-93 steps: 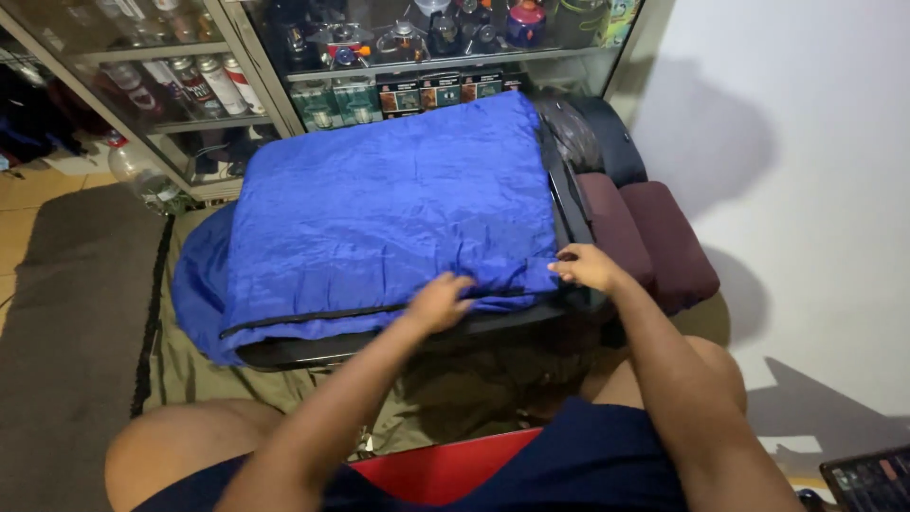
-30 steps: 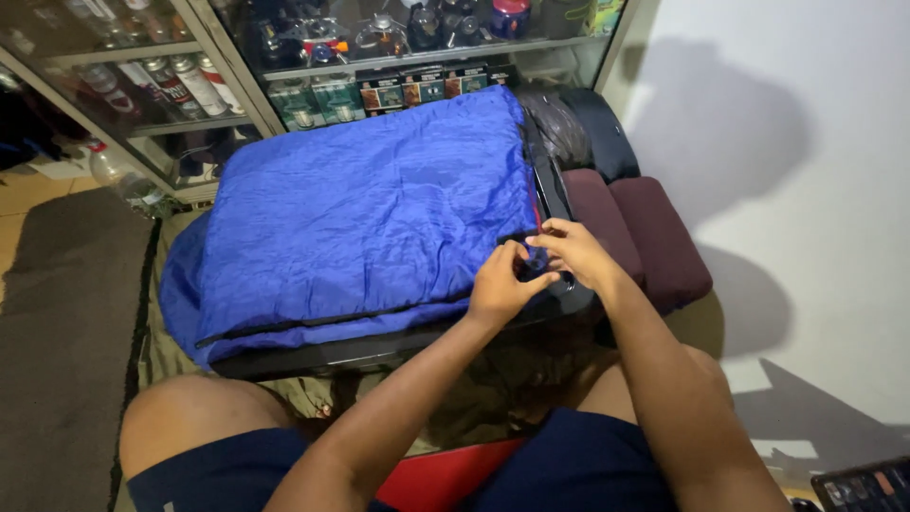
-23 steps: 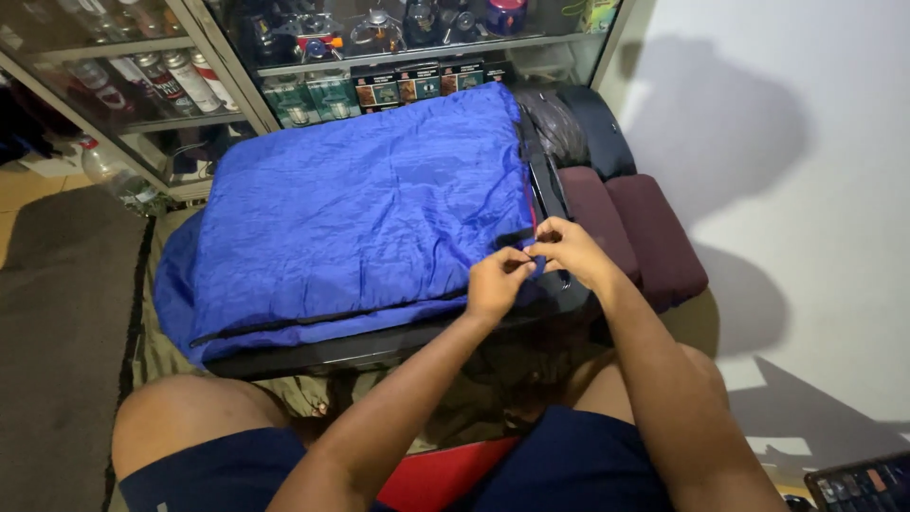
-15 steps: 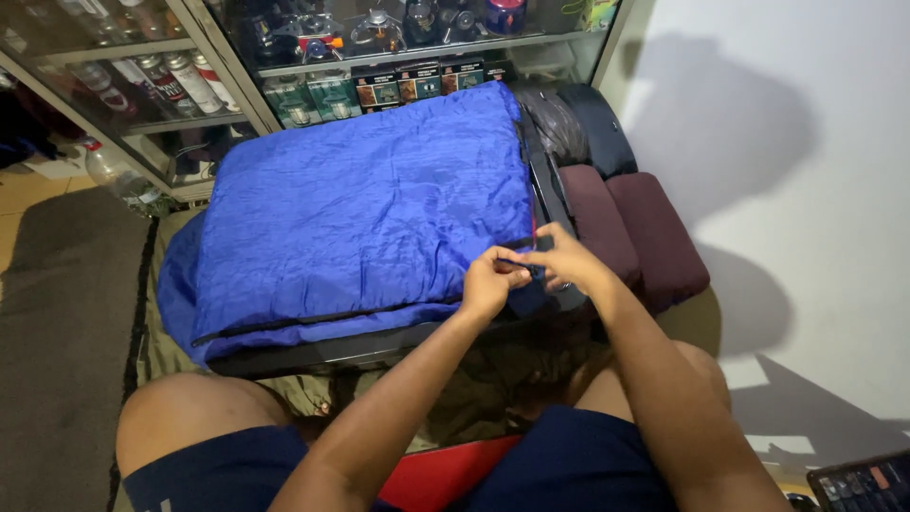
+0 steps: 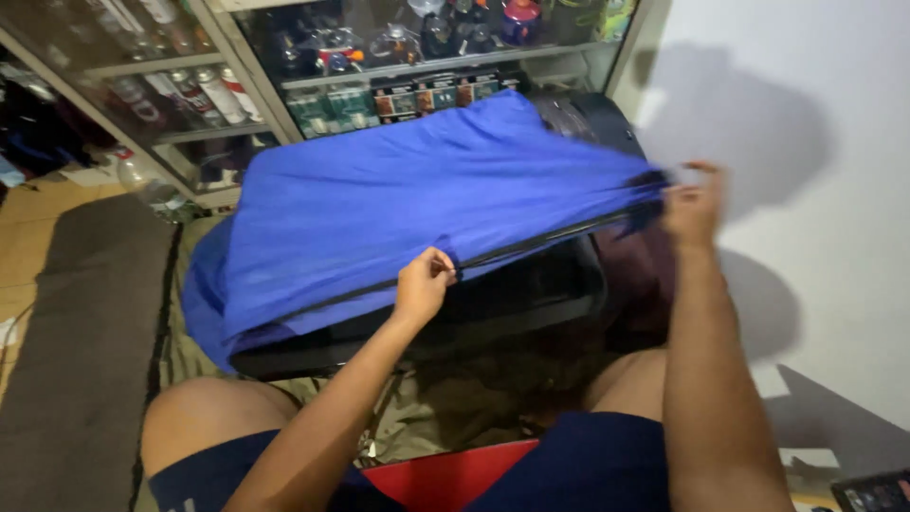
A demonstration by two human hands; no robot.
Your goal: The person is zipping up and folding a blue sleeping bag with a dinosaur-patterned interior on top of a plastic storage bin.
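A large blue sleeping bag (image 5: 408,204) is spread across the middle of the scene, lying over a black case (image 5: 531,303) whose dark edge shows beneath its near side. Its near edge is lifted and stretched taut between the two hands, so that a dark zip line runs along it from the left hand to the right. The left hand (image 5: 424,284) sits near the centre, closed in a pinch on that near edge, fingers curled tight around the fabric or the zip there; which of the two cannot be told. The right hand (image 5: 692,204) is raised further right and slightly farther away, in front of the white wall (image 5: 815,114), and is closed on the right corner of the sleeping bag, where a dark bit of cloth bunches at the fingertips; the hand is blurred, so the exact grip is unclear. The bulk of the sleeping bag lies to the left of and beyond both hands, sloping down to the far left, where it droops over an olive ground sheet (image 5: 190,351). Beyond it stands a glass cabinet (image 5: 379,66) filled with bottles and small containers. A dark mat (image 5: 85,332) covers the floor on the left, and the person's bare knees and dark blue shorts (image 5: 588,465) fill the near edge.
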